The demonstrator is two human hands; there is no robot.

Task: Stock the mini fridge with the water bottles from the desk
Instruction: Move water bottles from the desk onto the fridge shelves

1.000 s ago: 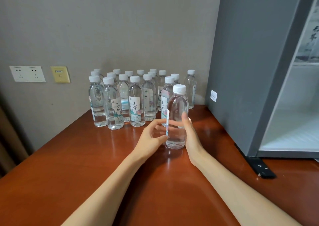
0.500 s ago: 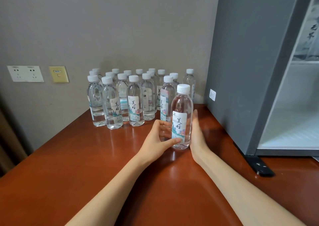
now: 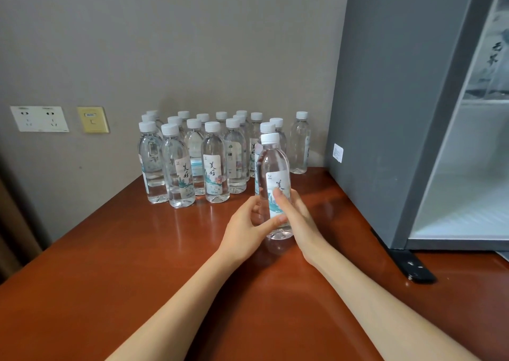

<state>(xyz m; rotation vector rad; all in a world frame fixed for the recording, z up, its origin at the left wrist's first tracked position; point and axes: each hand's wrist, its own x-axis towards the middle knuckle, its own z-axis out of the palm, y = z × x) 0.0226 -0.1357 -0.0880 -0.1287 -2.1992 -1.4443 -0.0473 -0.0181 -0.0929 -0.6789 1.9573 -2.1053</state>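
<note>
Left hand (image 3: 246,227) and right hand (image 3: 301,223) both grip the front bottle (image 3: 274,165) low; top-heavy, so it may tip into the pack behind (image 3: 212,173) or clip the fridge (image 3: 385,112).

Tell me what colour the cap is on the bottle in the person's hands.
White; the cap tops the held bottle, clearest in the head view.

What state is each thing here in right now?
Bottle in front: upright, capped, gripped low down.
Left hand: grips that bottle.
Right hand: grips it too.
Other bottles: upright, capped, clustered together.
Fridge: looks open, inside showing.
</note>
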